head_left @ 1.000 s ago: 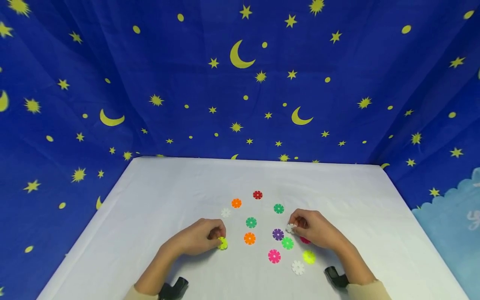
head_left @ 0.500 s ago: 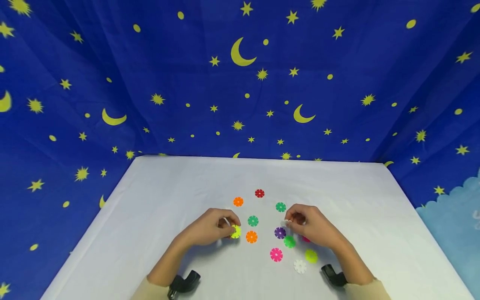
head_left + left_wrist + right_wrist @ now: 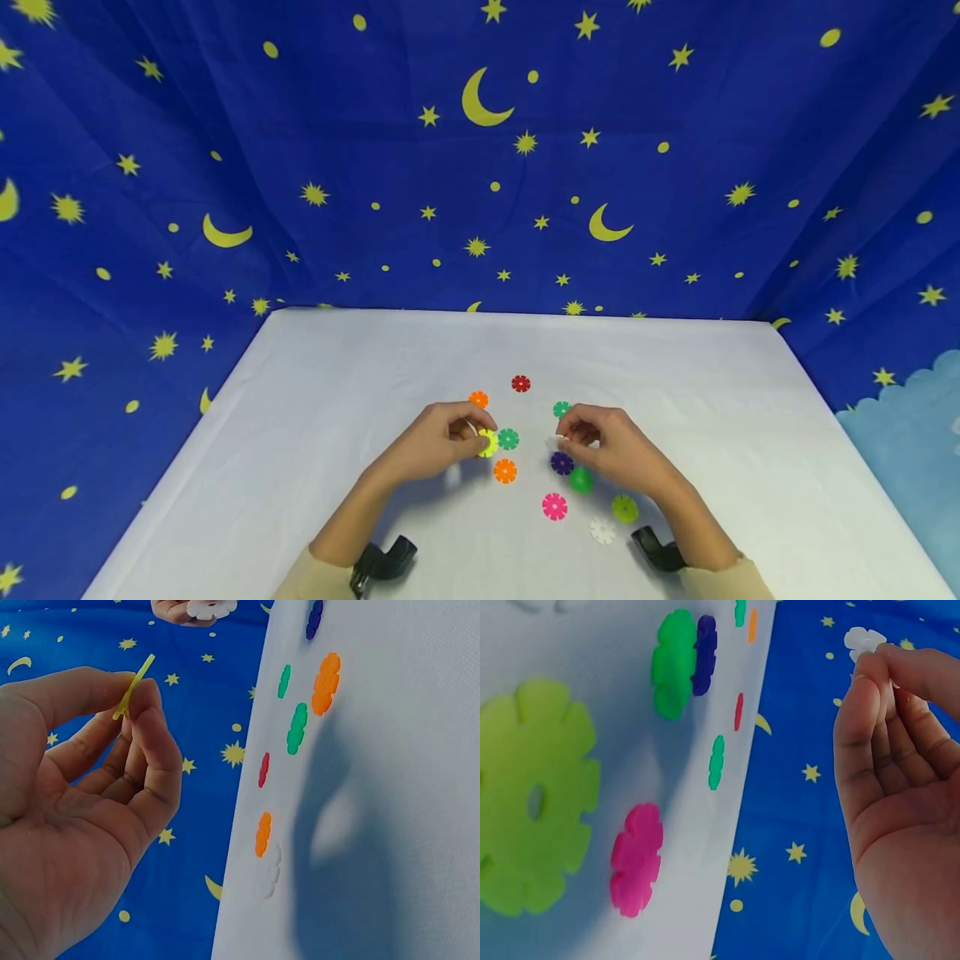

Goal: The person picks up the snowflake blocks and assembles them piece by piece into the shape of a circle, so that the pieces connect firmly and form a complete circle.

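My left hand (image 3: pixel 438 442) pinches a yellow notched plastic disc (image 3: pixel 135 686) between thumb and fingertip, raised over the table. Seen edge-on in the left wrist view, the disc is thin. My right hand (image 3: pixel 611 446) pinches a white notched disc (image 3: pixel 864 640) by its edge, also raised, as the right wrist view shows. The two discs face each other across a small gap in the head view. Below them lie a teal disc (image 3: pixel 508 439), an orange disc (image 3: pixel 506 471) and a purple disc (image 3: pixel 562 463).
More notched discs lie flat on the white table (image 3: pixel 337 367): red (image 3: pixel 521 383), orange (image 3: pixel 478 400), pink (image 3: pixel 555 507), green (image 3: pixel 581 480), yellow-green (image 3: pixel 625 508) and white (image 3: pixel 602 532). A blue star-patterned cloth (image 3: pixel 360 167) hangs behind. Black wrist mounts (image 3: pixel 393 557) sit under both forearms.
My left hand has moved right and away from me with the yellow disc, lifting it. My right hand has shifted slightly left with the white disc. The gap between them has narrowed.
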A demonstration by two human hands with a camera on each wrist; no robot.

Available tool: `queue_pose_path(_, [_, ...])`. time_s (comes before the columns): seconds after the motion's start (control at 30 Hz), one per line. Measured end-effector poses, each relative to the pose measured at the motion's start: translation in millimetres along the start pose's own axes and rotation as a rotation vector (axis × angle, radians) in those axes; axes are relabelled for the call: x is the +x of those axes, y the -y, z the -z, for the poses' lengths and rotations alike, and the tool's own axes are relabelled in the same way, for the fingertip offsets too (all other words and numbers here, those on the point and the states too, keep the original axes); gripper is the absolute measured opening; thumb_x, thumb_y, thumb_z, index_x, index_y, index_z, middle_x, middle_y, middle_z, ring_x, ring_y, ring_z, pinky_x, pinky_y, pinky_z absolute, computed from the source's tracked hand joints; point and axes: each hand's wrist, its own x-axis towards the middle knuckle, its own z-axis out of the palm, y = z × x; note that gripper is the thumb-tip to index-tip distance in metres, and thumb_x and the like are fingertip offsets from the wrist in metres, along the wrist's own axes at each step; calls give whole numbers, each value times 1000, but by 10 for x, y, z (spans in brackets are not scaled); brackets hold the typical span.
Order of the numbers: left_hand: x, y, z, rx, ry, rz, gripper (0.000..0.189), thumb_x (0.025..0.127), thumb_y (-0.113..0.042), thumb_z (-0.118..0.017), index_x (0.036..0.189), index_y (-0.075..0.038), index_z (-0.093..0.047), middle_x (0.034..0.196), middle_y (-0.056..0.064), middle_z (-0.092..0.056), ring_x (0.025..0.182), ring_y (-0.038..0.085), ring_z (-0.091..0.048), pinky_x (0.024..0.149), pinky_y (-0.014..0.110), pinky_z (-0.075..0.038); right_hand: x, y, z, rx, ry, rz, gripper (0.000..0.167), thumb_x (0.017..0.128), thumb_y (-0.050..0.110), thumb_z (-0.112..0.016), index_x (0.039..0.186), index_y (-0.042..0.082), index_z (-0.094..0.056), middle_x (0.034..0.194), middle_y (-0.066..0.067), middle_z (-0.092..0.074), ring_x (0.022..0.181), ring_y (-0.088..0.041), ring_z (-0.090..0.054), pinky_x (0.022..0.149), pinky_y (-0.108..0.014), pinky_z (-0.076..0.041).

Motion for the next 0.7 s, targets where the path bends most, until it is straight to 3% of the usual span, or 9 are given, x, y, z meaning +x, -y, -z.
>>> queue_pose_path(0.13, [20, 1, -27, -2, -20, 10, 17, 90, -16, -67, 105, -10, -69, 86, -2, -67, 76, 26, -64, 64, 30, -51, 11, 19, -21, 15, -6, 17, 10, 88, 19, -72, 92, 24, -63, 81, 9, -62, 73, -11, -60, 67, -29, -53])
queue_pose_path(0.4, [73, -25, -95, -6, -61, 10, 18, 90, -21, -68, 106, -13, -70, 87, -3, -66, 74, 16, -61, 63, 30, -51, 47, 66, -62, 27, -8, 72, 14, 88, 14, -72, 92, 24, -64, 81, 10, -61, 73, -10, -60, 68, -28, -53])
queue_pose_path(0.7, [123, -29, -166, -63, -96, 5, 20, 89, -20, -69, 106, -9, -69, 87, -1, -66, 75, 21, -64, 63, 31, -51, 80, 122, -107, 41, -16, 114, 7, 89, 18, -71, 94, 20, -65, 84, 10, -61, 72, -11, -60, 67, -28, -53])
